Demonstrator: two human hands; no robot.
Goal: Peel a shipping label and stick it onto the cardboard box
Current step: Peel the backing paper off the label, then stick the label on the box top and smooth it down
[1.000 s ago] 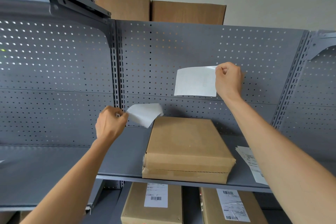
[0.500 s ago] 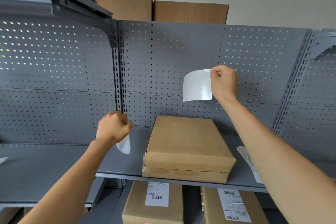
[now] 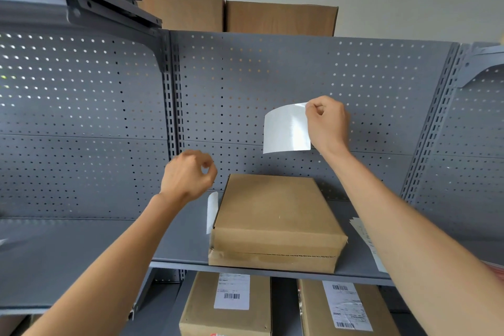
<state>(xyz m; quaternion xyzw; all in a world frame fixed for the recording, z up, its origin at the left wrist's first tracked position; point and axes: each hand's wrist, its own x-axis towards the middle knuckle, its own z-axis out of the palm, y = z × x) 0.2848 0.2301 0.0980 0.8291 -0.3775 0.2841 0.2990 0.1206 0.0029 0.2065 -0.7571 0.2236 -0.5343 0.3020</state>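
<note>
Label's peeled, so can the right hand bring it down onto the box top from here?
Probably yes: the right hand holds the label above the cardboard box, whose top is bare.

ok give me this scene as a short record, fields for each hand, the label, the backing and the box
right hand: raised, pinching the label by its upper right corner
label: peeled, hanging curved in the air above the box, touching nothing else
left hand: loosely curled, holding nothing
backing: white strip lying on the shelf beside the box's left edge
cardboard box: flat on the grey shelf, top bare, no label yet
</note>
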